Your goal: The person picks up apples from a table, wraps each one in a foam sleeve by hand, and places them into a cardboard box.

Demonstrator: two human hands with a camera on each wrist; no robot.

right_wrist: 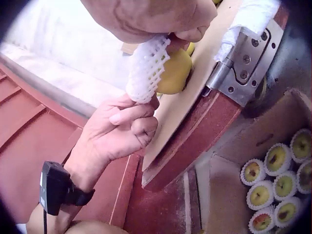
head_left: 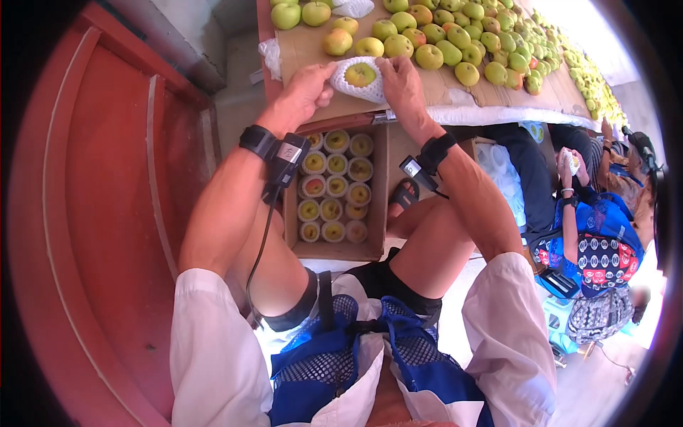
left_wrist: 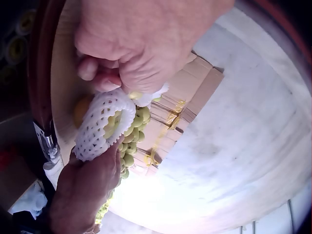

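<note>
A white foam net [head_left: 366, 94] surrounds a yellow-green apple [head_left: 361, 74], held up at the edge of the table between both hands. My left hand [head_left: 309, 89] pinches the net's left side with thumb and fingers. On the other side, my right hand [head_left: 404, 89] grips the net's right end. The left wrist view shows the frilled rim of the foam net [left_wrist: 127, 114], with part of the apple inside. Seen from the right wrist, the net [right_wrist: 146, 68] is stretched between the two hands.
Loose apples [head_left: 462, 35] are piled on the cardboard-covered table [head_left: 320, 53]. Below its edge stands a cardboard box [head_left: 380, 192] with rows of netted apples [head_left: 336, 165]. A red door [head_left: 107, 178] rises at left. Another person [head_left: 569, 171] sits at right, near a box of foam nets [head_left: 498, 167].
</note>
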